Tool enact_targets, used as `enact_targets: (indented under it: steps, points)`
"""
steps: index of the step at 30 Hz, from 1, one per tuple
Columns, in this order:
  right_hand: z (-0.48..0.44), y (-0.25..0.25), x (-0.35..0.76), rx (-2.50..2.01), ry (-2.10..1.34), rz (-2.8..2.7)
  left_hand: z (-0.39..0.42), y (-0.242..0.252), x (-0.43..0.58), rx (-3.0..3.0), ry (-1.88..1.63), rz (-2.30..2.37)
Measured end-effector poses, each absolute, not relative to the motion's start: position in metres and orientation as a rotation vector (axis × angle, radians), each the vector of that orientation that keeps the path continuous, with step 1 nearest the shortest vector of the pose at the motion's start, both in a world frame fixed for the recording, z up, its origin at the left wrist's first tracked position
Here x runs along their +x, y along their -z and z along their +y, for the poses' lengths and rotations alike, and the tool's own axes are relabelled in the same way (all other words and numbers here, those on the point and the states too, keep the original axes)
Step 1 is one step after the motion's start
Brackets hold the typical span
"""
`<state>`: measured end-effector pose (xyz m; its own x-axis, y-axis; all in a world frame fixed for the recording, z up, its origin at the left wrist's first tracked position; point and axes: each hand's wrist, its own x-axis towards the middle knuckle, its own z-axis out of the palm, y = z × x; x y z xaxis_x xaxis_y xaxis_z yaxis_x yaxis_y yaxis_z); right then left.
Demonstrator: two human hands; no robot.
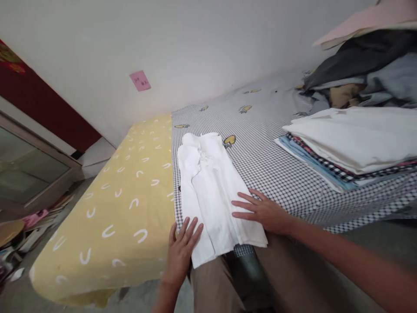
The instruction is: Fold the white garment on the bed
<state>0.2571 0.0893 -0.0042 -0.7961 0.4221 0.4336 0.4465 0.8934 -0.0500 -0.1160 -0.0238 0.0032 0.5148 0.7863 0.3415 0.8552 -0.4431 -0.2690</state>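
White garment laid out on bed, both hands flat at its near end

Edges/room: the white garment [211,187] lies lengthwise on the checked sheet [260,165], collar end away from the person, its left side close to the seam with the yellow cover [137,187]. Near hem reaches the front edge of the bed and overlaps the trousered legs [211,289]; can't tell if it touches them. Left hand [184,243] is palm down, fingers slightly spread, fingertips on the garment's lower left edge. Right hand [260,213] is palm down, fingers fanned over the lower right edge. To the right, a wide strip of checked sheet shows between garment and stack; to the left, the yellow cover runs out to the bed corner.

Count: one white garment, two hands, two bed coverings, one folded stack, one loose heap, one pink note. Layers in the stack overlap too much to count.

Around: folded stack [355,139] sits well apart at right, white on top, checked and light blue below. Loose heap [361,65] of dark and grey cloth is behind it, with a pale pink item [378,19] above. Those limit the right side; the wall [221,39] with the pink note [140,81] limits the far side. Clutter [35,226] lies on the floor, far left.
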Motion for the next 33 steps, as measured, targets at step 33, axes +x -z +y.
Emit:
enact_targets:
  steps: [33]
  points:
    - [0.040,-0.058,0.266,-0.978,-0.969,-2.313,-0.043,-0.086,-0.105,-2.760,0.515,-1.933]
